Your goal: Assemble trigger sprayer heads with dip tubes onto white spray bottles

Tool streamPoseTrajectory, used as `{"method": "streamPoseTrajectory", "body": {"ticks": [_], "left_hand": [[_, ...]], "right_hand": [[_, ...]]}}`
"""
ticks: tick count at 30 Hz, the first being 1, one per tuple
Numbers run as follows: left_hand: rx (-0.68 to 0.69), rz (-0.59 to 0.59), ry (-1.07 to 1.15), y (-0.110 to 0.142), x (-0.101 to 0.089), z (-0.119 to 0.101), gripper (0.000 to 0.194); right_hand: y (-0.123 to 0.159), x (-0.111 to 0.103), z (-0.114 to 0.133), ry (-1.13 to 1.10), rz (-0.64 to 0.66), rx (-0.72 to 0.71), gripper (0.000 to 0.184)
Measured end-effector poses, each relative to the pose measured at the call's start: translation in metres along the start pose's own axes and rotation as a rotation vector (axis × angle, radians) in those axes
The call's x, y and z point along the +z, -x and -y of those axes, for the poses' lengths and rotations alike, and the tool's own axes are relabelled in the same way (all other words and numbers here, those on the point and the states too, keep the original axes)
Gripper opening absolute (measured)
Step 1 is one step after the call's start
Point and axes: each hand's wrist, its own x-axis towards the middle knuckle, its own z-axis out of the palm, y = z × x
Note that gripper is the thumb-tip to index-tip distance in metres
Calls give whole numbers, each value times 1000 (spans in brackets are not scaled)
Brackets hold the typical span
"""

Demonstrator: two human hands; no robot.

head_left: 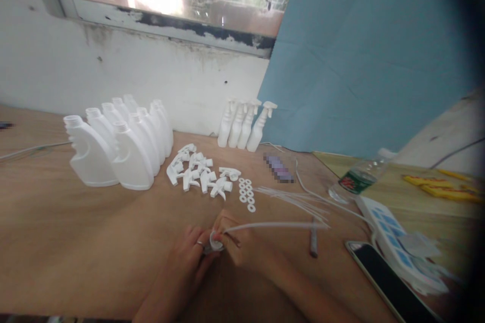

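Note:
My left hand [188, 251], with a ring on one finger, is closed around a white trigger spray head [216, 242]. Its round collar shows between the fingers; the rest is mostly hidden. My right hand [242, 243] meets it there, fingers pinched on a thin clear plastic tube [280, 225]. The tube's near end is at the collar, and its length points right across the table. Whether the end sits inside the collar, I cannot tell. Beyond my hands lie several loose trigger spray heads [207, 181], several white ring washers [243, 199] and a spread of clear tubes [291, 197].
Open-necked white bottles [132, 161] stand in rows at left. Spray bottles with heads fitted [254, 133] line the wall. At right are a dark marker-like stick [313, 242], a phone [386, 282], a power strip [394, 242], a water bottle [358, 181] and a cable.

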Motion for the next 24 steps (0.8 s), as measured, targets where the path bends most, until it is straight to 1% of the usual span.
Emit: {"method": "streamPoseTrajectory", "body": {"ticks": [2, 4, 6, 7, 8, 10, 11, 12, 14, 15, 16, 17, 18, 19, 20, 21, 22, 23, 24], "left_hand": [[-14, -6, 18, 0, 0, 0, 26], [-40, -15, 57, 0, -1, 0, 26], [-76, -28, 135, -1, -3, -1, 29], [-102, -39, 188, -2, -4, -2, 30], [-135, -52, 247, -3, -5, -3, 31], [-222, -74, 358, -5, -7, -9, 30], [-267, -83, 406, -6, -8, -13, 30], [-301, -93, 452, -7, -8, -19, 30], [-314, -118, 554, -8, -9, -32, 31], [-296, -122, 614, -7, -10, -38, 34], [-267, -96, 678, -7, -13, -43, 41], [-230, -44, 743, -7, -17, -46, 53], [-193, 19, 795, -8, -24, -46, 66], [-166, 63, 821, -10, -32, -42, 76], [-148, 66, 821, -14, -43, -35, 82], [-155, -9, 769, -19, -56, -25, 80], [-183, -200, 658, -25, -71, -11, 75], [-222, -422, 506, -31, -86, 4, 72], [-280, -647, 305, -38, -100, 21, 75]], "right_hand": [[1, 5, -3, 41, -18, 1, 23], [1, 7, -5, 20, -62, 36, 21], [3, 3, -5, -20, -127, 70, 11], [5, -1, -3, -23, -168, 65, 5], [9, -7, -1, -4, -204, 46, 12], [19, -17, 6, 104, -236, -5, 40], [25, -20, 10, 181, -215, -34, 51], [31, -22, 13, 266, -178, -67, 59], [42, -21, 16, 427, -96, -157, 64], [46, -18, 15, 488, -76, -222, 63], [50, -15, 12, 534, -75, -287, 61], [54, -13, 9, 566, -102, -341, 59], [57, -11, 5, 581, -154, -376, 57], [60, -11, 1, 579, -226, -377, 57], [64, -10, -3, 557, -314, -345, 57], [67, -11, -6, 512, -408, -296, 57], [71, -12, -9, 440, -504, -242, 56], [75, -12, -10, 342, -600, -181, 54], [78, -13, -11, 229, -699, -116, 50]]}}
